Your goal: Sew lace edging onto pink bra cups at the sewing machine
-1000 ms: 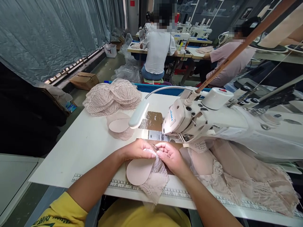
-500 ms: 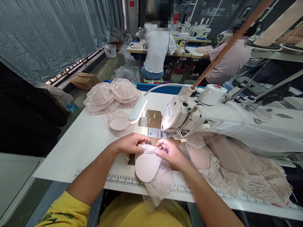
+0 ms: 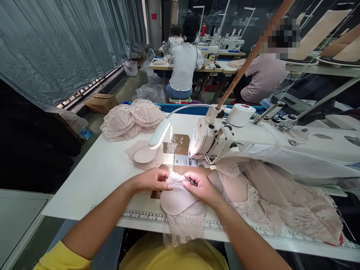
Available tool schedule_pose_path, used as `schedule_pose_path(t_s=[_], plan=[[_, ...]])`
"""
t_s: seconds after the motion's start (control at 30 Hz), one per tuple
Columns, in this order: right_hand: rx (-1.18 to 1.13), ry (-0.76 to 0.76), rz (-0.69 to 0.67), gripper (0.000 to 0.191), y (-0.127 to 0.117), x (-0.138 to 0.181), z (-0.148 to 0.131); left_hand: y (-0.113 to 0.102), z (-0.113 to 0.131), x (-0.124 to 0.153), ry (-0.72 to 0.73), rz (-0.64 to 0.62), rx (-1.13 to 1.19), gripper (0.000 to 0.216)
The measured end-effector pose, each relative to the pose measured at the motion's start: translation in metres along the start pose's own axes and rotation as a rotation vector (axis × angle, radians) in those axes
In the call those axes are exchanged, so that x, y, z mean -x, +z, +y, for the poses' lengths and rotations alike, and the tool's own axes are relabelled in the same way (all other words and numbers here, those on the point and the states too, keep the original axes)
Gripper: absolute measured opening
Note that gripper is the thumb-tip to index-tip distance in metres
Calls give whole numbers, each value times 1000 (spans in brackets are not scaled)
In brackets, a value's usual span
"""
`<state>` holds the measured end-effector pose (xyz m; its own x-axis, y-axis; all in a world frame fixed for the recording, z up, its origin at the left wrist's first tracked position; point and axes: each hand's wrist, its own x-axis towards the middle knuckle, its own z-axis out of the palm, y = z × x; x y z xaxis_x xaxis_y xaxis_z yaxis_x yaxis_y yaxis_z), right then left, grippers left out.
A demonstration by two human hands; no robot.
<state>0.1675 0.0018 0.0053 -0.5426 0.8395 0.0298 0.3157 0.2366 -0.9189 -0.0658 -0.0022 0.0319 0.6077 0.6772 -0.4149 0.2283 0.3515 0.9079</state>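
Note:
Fingers and thumb of my left hand (image 3: 154, 180) pinch the upper edge of a pale pink lace piece (image 3: 186, 224). A smooth, rounded bra cup pad (image 3: 174, 202) lies on that lace, just below my fingers. My right hand (image 3: 203, 188) is closed round small dark thread snips (image 3: 191, 181), whose thin tip points toward the lace edge. Its thumb also presses on the lace, at the right of the pad. The lower lace hangs over the table's front edge. Behind my hands stands a white sewing machine (image 3: 208, 137), with its needle area beyond the lace.
A stack of lace cups (image 3: 132, 119) sits at the table's back left. Nearer lies another cup pad on mesh (image 3: 144, 154). A lamp (image 3: 161, 133) arches over the table (image 3: 81, 187). Sewn lace garments (image 3: 281, 198) spread at right. Two people (image 3: 184, 67) sit farther back.
My hands have shifted slightly and turned the lace's upper edge upward. The snips now show clearly in my right hand. The whole view has moved a little.

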Motion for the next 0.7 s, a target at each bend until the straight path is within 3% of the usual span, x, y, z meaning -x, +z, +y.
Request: schedule_pose_path(t_s=[0.1,0.2,0.33,0.5,0.7], plan=[[-21,15,0,15,2,1,3,18,-11,-11,60,143,255,41],[-95,35,36,24,0,1,7,28,-19,-19,86,240,309,41],[-101,11,64,33,-8,3,10,30,-22,-21,190,262,246,39],[28,-18,-6,22,-15,5,1,32,-20,-20,255,296,126,35],[62,-14,-63,16,-10,5,-5,33,-22,-22,296,235,64,38]])
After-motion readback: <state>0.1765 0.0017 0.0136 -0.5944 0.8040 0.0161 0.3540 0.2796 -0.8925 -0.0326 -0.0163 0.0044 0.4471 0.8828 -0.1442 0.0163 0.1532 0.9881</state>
